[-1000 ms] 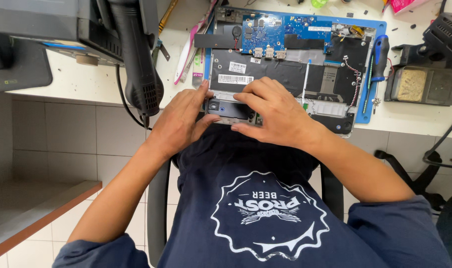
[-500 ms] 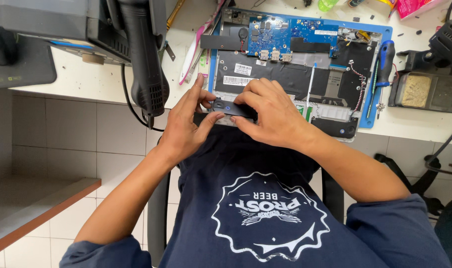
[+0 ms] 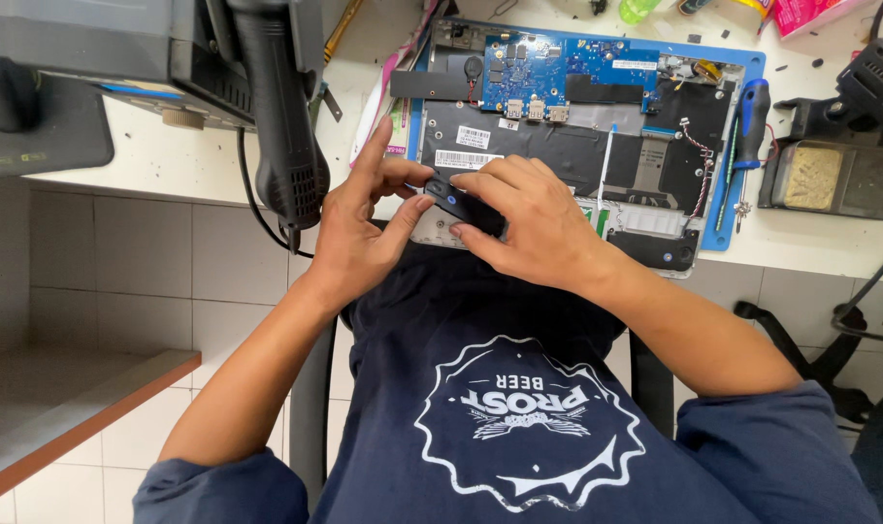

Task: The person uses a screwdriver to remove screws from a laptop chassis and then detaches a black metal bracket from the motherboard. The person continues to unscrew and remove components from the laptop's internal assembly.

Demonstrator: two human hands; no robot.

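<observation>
- Both hands have lifted the small black plastic speaker module [image 3: 448, 197] slightly off the opened laptop chassis [image 3: 597, 165].
- Left hand [image 3: 364, 238] pinches its end, steadying it.
- Right hand [image 3: 529, 228] grips the other side, at the chassis's near-left corner.

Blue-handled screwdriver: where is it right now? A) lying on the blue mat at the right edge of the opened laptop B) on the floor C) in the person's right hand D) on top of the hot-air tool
A: the blue-handled screwdriver lies on the blue mat beside the opened laptop, untouched; both hands are at the laptop's near left corner.
</observation>
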